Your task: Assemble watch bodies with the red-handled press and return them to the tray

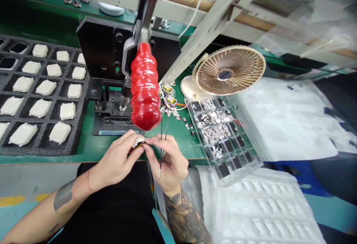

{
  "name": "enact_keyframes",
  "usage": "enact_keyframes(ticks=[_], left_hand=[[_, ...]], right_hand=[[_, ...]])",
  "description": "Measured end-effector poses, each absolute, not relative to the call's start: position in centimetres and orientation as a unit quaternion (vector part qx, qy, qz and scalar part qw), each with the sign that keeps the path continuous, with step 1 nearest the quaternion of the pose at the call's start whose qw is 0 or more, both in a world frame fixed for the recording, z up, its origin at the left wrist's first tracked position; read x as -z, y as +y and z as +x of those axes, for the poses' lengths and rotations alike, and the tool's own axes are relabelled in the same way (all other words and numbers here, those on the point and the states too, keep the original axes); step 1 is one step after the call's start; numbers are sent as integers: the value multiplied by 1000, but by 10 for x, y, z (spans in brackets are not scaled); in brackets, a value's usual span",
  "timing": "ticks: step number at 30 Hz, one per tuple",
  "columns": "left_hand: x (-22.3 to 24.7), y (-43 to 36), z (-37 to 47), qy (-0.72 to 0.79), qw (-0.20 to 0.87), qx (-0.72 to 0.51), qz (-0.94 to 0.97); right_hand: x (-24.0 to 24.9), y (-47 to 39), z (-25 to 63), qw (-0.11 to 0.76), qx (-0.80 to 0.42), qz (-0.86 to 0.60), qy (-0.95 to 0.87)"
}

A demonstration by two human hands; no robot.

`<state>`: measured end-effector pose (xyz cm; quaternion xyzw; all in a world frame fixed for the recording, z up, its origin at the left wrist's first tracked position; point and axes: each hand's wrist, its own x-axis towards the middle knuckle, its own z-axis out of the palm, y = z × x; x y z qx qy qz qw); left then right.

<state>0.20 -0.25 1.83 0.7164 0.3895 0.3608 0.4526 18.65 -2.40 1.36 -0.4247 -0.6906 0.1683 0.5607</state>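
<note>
At the near edge of the green work surface [86, 142], a seated person's bare hands are meeting just over the rim, and from where I am standing both are pinching one small, pale-topped piece [138, 140] with a dark and yellowish underside. The left hand [118, 158] is closing its thumb and fingers on one end; the right hand [170, 158] is closing thumb and forefinger on the other, while also keeping tweezers [161, 162] across its fingers, prongs pointing toward the far edge. Just beyond, a black press [97, 47] is standing with its red handle [145, 88] hanging above the hands. Toward the left edge, a dark foam tray [80, 129] is holding rows of pale cases [23, 134]. Toward the right, a clear compartment box [237, 177] is jutting past the near edge, and a cream fan [231, 69] is standing behind it.
</note>
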Motion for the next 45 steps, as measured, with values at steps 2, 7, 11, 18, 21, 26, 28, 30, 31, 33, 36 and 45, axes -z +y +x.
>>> enact_keyframes(ticks=[2, 7, 11, 18, 21, 26, 28, 30, 31, 33, 36, 45], left_hand=[[-16, -6, 4, 395, 423, -369, 727], [-4, -10, 4, 383, 391, -386, 742], [-1, -9, -2, 374, 380, -375, 759], [-7, -4, -7, 351, 445, -338, 751], [-7, -3, -8, 348, 459, -333, 747], [-10, -1, -10, 352, 486, -312, 737], [-11, -1, -12, 360, 492, -301, 734], [-11, -1, -12, 362, 493, -296, 733], [-11, -1, -12, 361, 493, -299, 733], [-10, -2, -12, 357, 493, -312, 730], [-7, -2, -12, 344, 489, -337, 727], [-4, -1, -10, 305, 465, -349, 754]], right_hand=[[-13, -22, 185, 563, -159, -427, -689], [-18, -20, 187, 514, -117, -431, -732], [-32, -17, 194, 470, -141, -447, -748], [-55, -13, 216, 394, -312, -480, -720], [-53, -14, 217, 404, -324, -476, -711], [-47, -17, 213, 430, -286, -461, -722], [-45, -18, 213, 434, -276, -456, -726], [-43, -19, 213, 440, -287, -458, -717], [-42, -20, 213, 444, -299, -461, -708], [-39, -21, 213, 452, -325, -465, -689], [-37, -21, 213, 456, -334, -458, -687], [-51, -17, 218, 387, -212, -433, -786]])
